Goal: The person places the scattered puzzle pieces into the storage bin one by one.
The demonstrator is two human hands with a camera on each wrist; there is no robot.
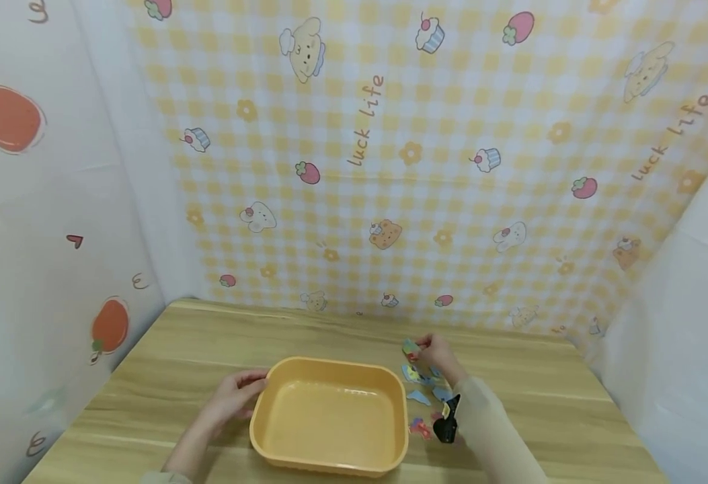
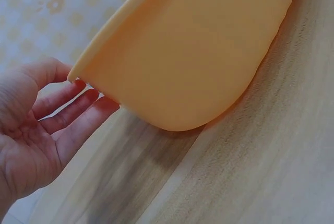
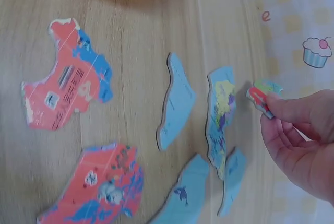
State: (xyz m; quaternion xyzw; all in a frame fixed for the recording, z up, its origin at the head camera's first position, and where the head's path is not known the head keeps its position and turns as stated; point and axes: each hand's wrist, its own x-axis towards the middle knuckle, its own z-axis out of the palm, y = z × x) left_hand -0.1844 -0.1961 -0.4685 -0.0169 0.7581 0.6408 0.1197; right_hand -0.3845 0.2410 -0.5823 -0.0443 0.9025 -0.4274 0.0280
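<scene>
At the left end of the yellow plastic tub, my left hand holds the rim, its fingertips against the tub's edge in the left wrist view. Beyond the tub's right side, my right hand pinches a small green and red puzzle piece between thumb and fingers, just above the table. Near that hand lie blue puzzle pieces, one with a yellow and purple patch. Closer to me are red and blue map-like pieces. No pieces show inside the tub.
A black object appears beside my right sleeve; its kind is unclear. The wooden table ends at a yellow checked cloth behind, with white cloth walls at the sides.
</scene>
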